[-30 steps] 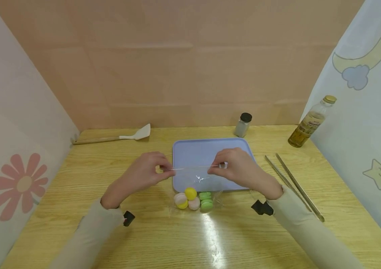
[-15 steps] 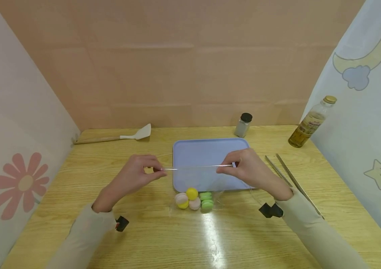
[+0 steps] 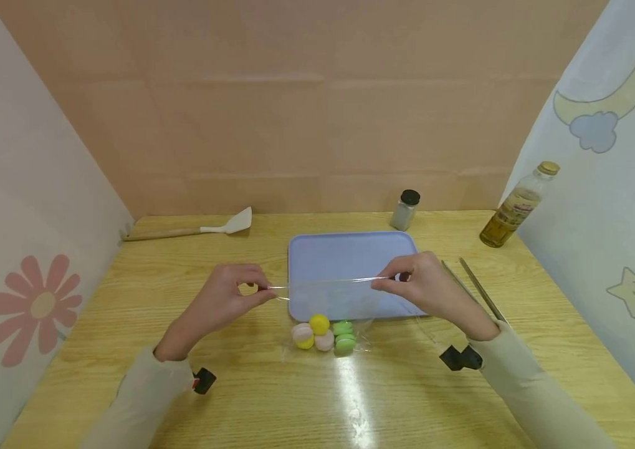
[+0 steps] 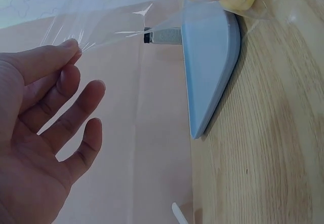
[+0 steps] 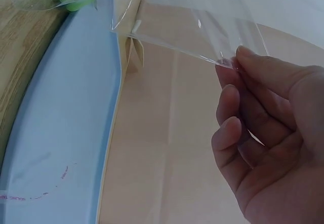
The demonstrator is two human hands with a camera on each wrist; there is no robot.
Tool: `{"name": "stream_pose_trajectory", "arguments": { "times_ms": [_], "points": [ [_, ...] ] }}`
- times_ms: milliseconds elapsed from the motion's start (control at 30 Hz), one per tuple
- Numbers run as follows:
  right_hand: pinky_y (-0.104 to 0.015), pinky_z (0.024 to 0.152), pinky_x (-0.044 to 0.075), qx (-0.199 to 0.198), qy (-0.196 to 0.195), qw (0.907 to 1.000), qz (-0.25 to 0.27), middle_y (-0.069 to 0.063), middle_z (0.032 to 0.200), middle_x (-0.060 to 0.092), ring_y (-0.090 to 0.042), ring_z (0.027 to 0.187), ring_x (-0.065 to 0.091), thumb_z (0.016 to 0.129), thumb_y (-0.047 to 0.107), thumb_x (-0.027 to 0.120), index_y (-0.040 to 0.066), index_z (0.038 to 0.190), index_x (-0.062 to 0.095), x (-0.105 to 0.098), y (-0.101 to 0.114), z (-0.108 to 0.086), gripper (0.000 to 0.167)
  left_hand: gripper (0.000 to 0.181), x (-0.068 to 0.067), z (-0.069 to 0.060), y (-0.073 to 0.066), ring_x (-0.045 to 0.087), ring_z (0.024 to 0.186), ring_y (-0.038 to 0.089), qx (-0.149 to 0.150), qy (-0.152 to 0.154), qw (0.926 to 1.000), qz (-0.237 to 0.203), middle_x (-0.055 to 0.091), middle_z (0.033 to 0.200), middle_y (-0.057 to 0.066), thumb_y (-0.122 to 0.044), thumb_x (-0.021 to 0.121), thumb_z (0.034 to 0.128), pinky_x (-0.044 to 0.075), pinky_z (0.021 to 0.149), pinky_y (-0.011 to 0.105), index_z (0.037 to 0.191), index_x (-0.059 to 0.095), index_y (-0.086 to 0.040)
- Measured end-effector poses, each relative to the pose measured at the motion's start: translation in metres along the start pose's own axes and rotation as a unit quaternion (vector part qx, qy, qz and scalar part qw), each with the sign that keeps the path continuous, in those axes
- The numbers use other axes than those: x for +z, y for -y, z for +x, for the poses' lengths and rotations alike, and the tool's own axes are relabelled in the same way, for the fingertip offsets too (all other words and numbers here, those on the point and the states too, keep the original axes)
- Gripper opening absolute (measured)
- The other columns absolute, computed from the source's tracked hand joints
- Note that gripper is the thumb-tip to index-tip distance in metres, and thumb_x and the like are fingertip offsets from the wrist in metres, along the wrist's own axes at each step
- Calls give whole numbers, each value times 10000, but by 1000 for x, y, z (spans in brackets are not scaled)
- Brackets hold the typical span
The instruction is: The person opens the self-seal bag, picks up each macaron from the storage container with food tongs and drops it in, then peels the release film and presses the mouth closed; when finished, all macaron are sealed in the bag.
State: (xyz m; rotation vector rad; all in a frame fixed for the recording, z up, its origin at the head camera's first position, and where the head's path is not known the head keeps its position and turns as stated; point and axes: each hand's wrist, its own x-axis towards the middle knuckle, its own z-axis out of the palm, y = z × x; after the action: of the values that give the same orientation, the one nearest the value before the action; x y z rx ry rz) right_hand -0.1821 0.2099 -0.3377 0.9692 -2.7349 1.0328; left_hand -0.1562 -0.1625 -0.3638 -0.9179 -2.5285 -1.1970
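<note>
My left hand (image 3: 233, 292) pinches one side of the mouth of a clear plastic bag (image 4: 109, 24) between thumb and fingertips. At the other side, my right hand (image 3: 422, 285) pinches the bag's edge in the same way. Between the hands the edge is stretched nearly straight, with a slight gap showing at the left. Several macarons lie in the bag's bottom on the table: a yellow one (image 3: 319, 323), a pale pink one (image 3: 324, 340) and green ones (image 3: 344, 342). A blue tray (image 3: 345, 252) lies just behind them, partly seen through the film.
A spatula (image 3: 182, 233) lies at the back left. A black-lidded jar (image 3: 404, 211) stands behind the tray, and a bottle of amber liquid (image 3: 513, 209) at the right. Metal tongs (image 3: 482, 289) lie partly behind my right arm. Red print (image 5: 33, 197) shows over the tray.
My hands have moved apart, the left one leftward and the right one rightward, pulling the bag's edge wider. Its mouth now shows two separated edges at the left. The macarons have stayed put.
</note>
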Motion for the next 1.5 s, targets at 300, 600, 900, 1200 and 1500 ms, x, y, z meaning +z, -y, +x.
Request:
{"name": "stream_pose_trajectory", "arguments": {
  "times_ms": [300,600,900,1200,1500],
  "points": [
    [-270,591,485,-250,-201,9994,-97,228,781,666,-51,665,568,915,263,783,332,841,764,-2,4,-7,103,140,-1,-8,-7,612,712,56,73,-96,9998,-160,674,813,-175,-108,820,866,525,621,292,831,776,-237],
    [-207,565,426,-964,-451,9943,-1,201,786,668,-33,627,516,892,141,798,304,840,774,-8,18,-14,172,199,-11,-18,-26,622,720,15,677,-319,9972,29,674,802,-170,-67,823,848,527,647,231,824,758,-253],
    [-224,540,405,-1761,-537,9777,1012,154,794,679,-43,641,500,865,46,805,271,866,776,13,45,-2,226,349,-49,-39,-35,608,749,19,1108,-552,9920,237,654,830,-155,40,829,781,501,701,183,881,709,-271],
    [-213,551,432,-1820,-416,9710,1493,151,789,687,-43,642,523,895,111,791,224,866,792,52,72,18,117,418,-90,-66,-22,583,763,64,1663,-195,9849,-441,639,854,-55,193,746,764,468,704,197,952,689,-177],
    [-260,618,531,-1146,91,9806,1588,160,816,722,-85,665,635,923,175,770,148,889,814,85,75,57,62,432,-110,-74,20,539,753,127,940,342,9873,-1236,574,797,-19,286,560,815,453,731,250,898,642,-130]
  ]
}}
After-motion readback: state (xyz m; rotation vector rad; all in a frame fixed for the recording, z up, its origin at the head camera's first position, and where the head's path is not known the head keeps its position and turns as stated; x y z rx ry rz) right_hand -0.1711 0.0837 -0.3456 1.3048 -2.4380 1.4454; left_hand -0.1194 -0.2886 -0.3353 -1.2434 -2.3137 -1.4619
